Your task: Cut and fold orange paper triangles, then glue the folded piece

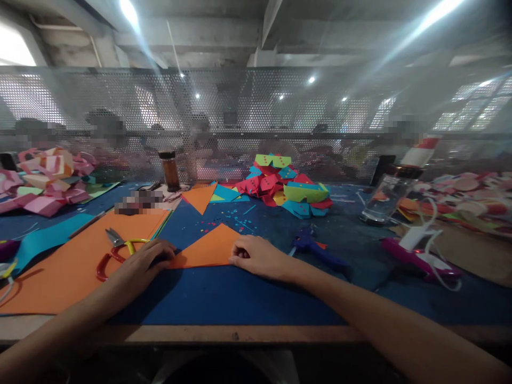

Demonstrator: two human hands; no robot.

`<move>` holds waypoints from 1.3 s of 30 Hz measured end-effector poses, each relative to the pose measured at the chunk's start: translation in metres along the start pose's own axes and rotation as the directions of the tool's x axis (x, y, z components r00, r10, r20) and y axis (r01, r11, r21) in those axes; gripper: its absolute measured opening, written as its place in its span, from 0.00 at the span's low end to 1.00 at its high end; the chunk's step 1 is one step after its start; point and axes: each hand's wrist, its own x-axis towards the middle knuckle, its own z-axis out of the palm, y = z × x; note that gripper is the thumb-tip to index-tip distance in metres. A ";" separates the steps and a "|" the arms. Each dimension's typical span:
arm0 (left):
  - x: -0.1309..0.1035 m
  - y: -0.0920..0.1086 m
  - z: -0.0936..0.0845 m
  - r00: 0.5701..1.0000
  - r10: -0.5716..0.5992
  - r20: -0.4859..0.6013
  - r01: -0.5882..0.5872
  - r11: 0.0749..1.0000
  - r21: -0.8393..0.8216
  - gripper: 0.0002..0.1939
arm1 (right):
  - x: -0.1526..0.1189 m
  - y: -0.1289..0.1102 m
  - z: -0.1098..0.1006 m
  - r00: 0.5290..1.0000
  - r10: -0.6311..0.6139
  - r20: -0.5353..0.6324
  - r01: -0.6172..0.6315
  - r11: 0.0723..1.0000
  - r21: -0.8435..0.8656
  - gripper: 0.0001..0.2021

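A folded orange paper triangle (206, 248) lies flat on the blue table mat (224, 298), its peak pointing away from me. My left hand (150, 260) rests at the triangle's left corner, fingers bent and closed on that corner. At the right edge, my right hand (258, 257) is curled, with its fingers pressed on the paper. Just left of my left hand, scissors (114, 250) with red and yellow handles lie on large orange paper sheets (52, 282). A blue glue gun (320, 248) lies on the mat to the right of my right hand.
Folded coloured paper pieces (276, 184) are heaped at the back centre. Pink paper shapes (52, 181) pile up at left. A brown bottle (170, 172), a clear jar (386, 200) and a magenta glue gun (420, 258) with white cord stand or lie around. Perforated metal screen (248, 101) behind.
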 end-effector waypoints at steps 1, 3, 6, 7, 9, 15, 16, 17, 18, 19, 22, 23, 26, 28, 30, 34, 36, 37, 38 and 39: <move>0.000 -0.002 0.000 1.000 0.004 0.001 -0.004 1.000 -0.008 0.07 | 0.000 0.000 0.000 1.000 -0.001 -0.002 0.001 1.000 0.000 0.06; -0.001 -0.005 0.001 1.000 0.011 0.002 -0.011 1.000 -0.016 0.08 | 0.000 0.001 0.001 1.000 -0.003 -0.005 0.003 1.000 0.000 0.07; -0.002 -0.006 0.002 1.000 0.020 0.002 -0.020 1.000 -0.009 0.09 | 0.000 0.001 0.001 1.000 -0.005 -0.005 0.005 1.000 0.001 0.07; -0.002 -0.005 0.002 1.000 0.020 0.001 -0.020 1.000 -0.009 0.10 | 0.000 0.000 0.000 1.000 -0.005 -0.003 0.005 1.000 0.002 0.07; -0.001 0.002 0.001 1.000 0.025 0.006 -0.025 0.999 -0.025 0.10 | 0.000 0.000 0.000 1.000 -0.002 -0.001 0.002 1.000 0.001 0.06; 0.010 0.036 0.007 0.996 0.051 0.076 -0.047 0.997 -0.057 0.09 | 0.000 0.000 -0.001 1.000 0.000 -0.001 0.000 1.000 -0.005 0.06; 0.013 0.039 0.009 0.995 0.051 0.083 -0.048 0.998 -0.032 0.07 | -0.001 0.000 0.000 1.000 -0.002 -0.001 0.002 1.000 -0.006 0.07; 0.016 0.042 0.011 0.996 0.043 0.084 -0.042 0.999 -0.007 0.06 | -0.001 0.000 0.000 1.000 -0.004 -0.002 0.004 1.000 -0.007 0.07; 0.019 0.043 0.013 0.996 0.034 0.080 -0.036 0.999 0.017 0.06 | -0.001 0.001 0.000 1.000 -0.005 -0.002 0.005 1.000 -0.008 0.07; 0.021 0.044 0.014 0.997 0.025 0.071 -0.027 0.999 0.032 0.06 | -0.001 0.001 0.000 1.000 -0.005 -0.003 0.005 1.000 -0.009 0.07; 0.025 0.044 0.016 0.997 0.005 0.072 -0.007 1.000 0.026 0.08 | -0.001 0.001 0.000 1.000 -0.005 -0.005 0.005 1.000 -0.010 0.07; 0.026 0.044 0.016 0.997 0.005 0.076 -0.006 1.000 0.013 0.09 | -0.001 0.001 0.000 1.000 -0.004 -0.004 0.004 1.000 -0.009 0.07; 0.025 0.045 0.015 0.997 0.007 0.079 -0.006 1.000 -0.015 0.10 | -0.001 0.000 -0.001 1.000 -0.001 0.001 0.001 1.000 -0.009 0.07; 0.024 0.045 0.016 0.997 0.006 0.074 -0.005 1.000 -0.015 0.11 | -0.001 -0.001 -0.001 1.000 0.001 0.003 -0.001 1.000 -0.010 0.07; 0.024 0.044 0.017 0.998 0.006 0.064 -0.005 1.000 -0.006 0.11 | -0.001 -0.001 -0.002 1.000 0.002 0.003 -0.002 1.000 -0.012 0.07; 0.024 0.044 0.019 0.999 0.006 0.048 -0.006 1.000 0.015 0.10 | -0.001 -0.002 -0.002 1.000 -0.001 0.009 0.001 1.000 -0.016 0.07; 0.024 0.044 0.019 0.999 0.001 0.047 -0.002 1.000 0.026 0.09 | -0.001 -0.002 -0.002 1.000 -0.001 0.011 0.001 1.000 -0.018 0.07; 0.024 0.044 0.019 0.999 0.000 0.046 -0.002 1.000 0.029 0.09 | -0.001 -0.002 -0.002 1.000 0.000 0.012 0.001 1.000 -0.018 0.07; 0.024 0.044 0.019 0.999 0.002 0.044 -0.003 0.999 0.032 0.09 | -0.001 -0.002 -0.002 1.000 0.001 0.013 -0.001 1.000 -0.018 0.08; 0.024 0.043 0.019 0.999 0.005 0.043 -0.007 0.999 0.035 0.09 | -0.001 -0.002 -0.002 1.000 0.004 0.015 -0.004 1.000 -0.018 0.07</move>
